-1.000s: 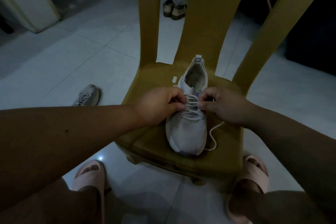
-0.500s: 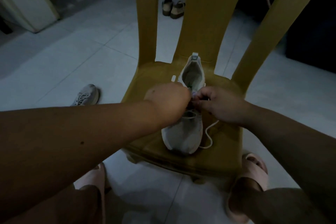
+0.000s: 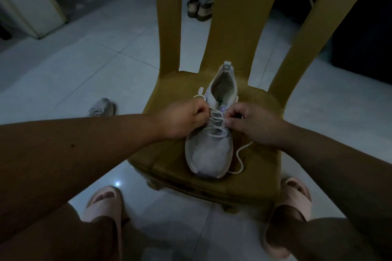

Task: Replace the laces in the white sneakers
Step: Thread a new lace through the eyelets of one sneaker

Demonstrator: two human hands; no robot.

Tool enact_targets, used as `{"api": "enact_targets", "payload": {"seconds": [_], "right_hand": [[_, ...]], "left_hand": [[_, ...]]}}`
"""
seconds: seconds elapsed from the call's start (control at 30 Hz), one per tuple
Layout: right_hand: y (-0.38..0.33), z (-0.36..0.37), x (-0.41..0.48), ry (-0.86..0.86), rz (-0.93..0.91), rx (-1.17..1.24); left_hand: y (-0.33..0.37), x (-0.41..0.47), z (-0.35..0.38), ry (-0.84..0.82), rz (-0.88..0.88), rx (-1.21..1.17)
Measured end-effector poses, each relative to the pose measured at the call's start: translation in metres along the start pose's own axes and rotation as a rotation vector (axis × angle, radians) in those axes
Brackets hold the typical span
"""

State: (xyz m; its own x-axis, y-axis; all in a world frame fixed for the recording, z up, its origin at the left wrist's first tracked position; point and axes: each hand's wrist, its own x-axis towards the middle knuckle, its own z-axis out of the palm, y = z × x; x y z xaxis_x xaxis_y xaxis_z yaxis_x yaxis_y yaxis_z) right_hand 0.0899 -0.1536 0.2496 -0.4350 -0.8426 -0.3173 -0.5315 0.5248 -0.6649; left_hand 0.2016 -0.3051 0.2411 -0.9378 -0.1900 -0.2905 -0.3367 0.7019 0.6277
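Nearest, in front of the chair: pale pink foam slippers [image 3: 101, 203] on my view's feet, either side of the front legs.

On the seat of the yellow moulded plastic chair [image 3: 169, 161]: white knit sneaker [image 3: 209, 152], toe at the front edge, heel toward the chair back. White round lace [image 3: 216, 125] already crosses the lower eyelets; one free end curls on the seat beside the toe.

Left hand [image 3: 182, 118], fingers curled, pinches the lace at the shoe's left eyelet row. Right hand [image 3: 254, 125] pinches it thumb-to-forefinger at the right row.

I read this as mid-lacing, upper eyelets in hand. Next move, my call: feed a tip through the next eyelet up, pull both sides even. Eyelets themselves too dim to resolve.

Left of the chair, on the floor tiles: second pale sneaker [image 3: 100, 108], well apart, probably pending. Behind the chair: pair of dark sandals [image 3: 199, 9].
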Motion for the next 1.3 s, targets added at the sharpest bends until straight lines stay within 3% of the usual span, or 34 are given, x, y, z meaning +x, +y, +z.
{"api": "enact_targets", "payload": {"seconds": [0.2, 0.4, 0.73, 0.9, 1.13, 1.3], "right_hand": [[-0.002, 0.003, -0.002, 0.058, -0.068, -0.16], [-0.004, 0.011, -0.004, 0.233, -0.205, -0.319], [0.002, 0.009, -0.001, 0.263, -0.035, -0.129], [0.003, -0.002, -0.001, 0.143, -0.003, -0.051], [-0.003, -0.006, 0.01, 0.145, -0.094, -0.421], [-0.002, -0.008, 0.015, 0.094, -0.052, -0.554]], "left_hand": [[0.004, -0.005, 0.007, 0.08, -0.03, -0.009], [0.004, -0.004, 0.006, 0.182, -0.005, 0.103], [-0.005, -0.005, 0.003, 0.161, 0.014, 0.08], [-0.009, -0.004, -0.002, 0.119, -0.004, -0.069], [0.0, 0.006, -0.003, 0.131, 0.067, 0.033], [0.004, 0.014, -0.007, -0.045, 0.116, 0.281]]}}
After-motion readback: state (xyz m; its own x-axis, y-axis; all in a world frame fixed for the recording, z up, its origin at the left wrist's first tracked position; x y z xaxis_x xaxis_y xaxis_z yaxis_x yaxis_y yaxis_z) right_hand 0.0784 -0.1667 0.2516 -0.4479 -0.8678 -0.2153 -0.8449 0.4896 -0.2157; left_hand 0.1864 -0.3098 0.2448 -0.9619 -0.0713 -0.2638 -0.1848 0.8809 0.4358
